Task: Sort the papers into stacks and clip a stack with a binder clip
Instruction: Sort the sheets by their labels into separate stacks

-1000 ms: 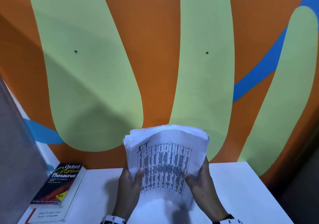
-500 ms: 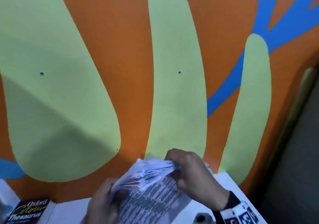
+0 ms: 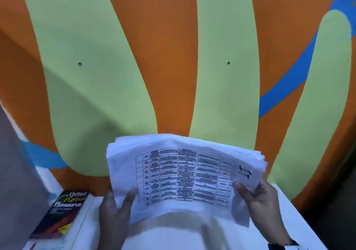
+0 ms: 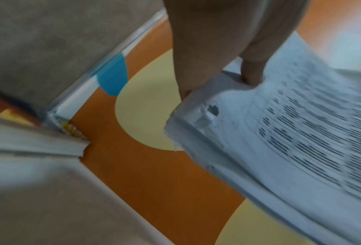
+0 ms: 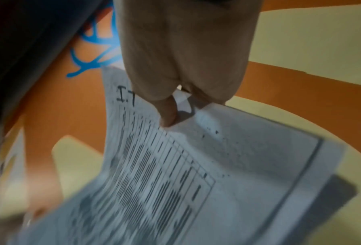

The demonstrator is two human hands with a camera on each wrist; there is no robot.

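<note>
- Both of our hands grip one thick stack of papers [image 3: 185, 174], and we hold it up off the white table [image 3: 300, 220], in front of the painted wall [image 3: 173, 57].
- Our left hand [image 3: 113, 213] takes the stack's left end, thumb curled over the top sheet and fingers tucked behind; the left wrist view shows a fingertip [image 4: 251, 77] pressing into the stack of papers [image 4: 280, 140] at its edge.
- Our right hand [image 3: 264, 201] pinches the right end, thumb on the front; from the right wrist view that thumb [image 5: 169, 114] lies on the printed sheet of the stack of papers [image 5: 217, 165].
- Long axis runs left to right across our view, and the stack bows upward in the middle.
- Top sheet faces us: a printed table, turned sideways, with a handwritten "I.T" at the right end beside our right thumb.
- Far edge of the stack shows the sheets fanned and uneven, not squared up.
- Lower edge of the sheets is blurred.
- Off to the left, an Oxford Colour Thesaurus [image 3: 59, 213] lies flat on another white book on the table, well apart from the papers.
</note>
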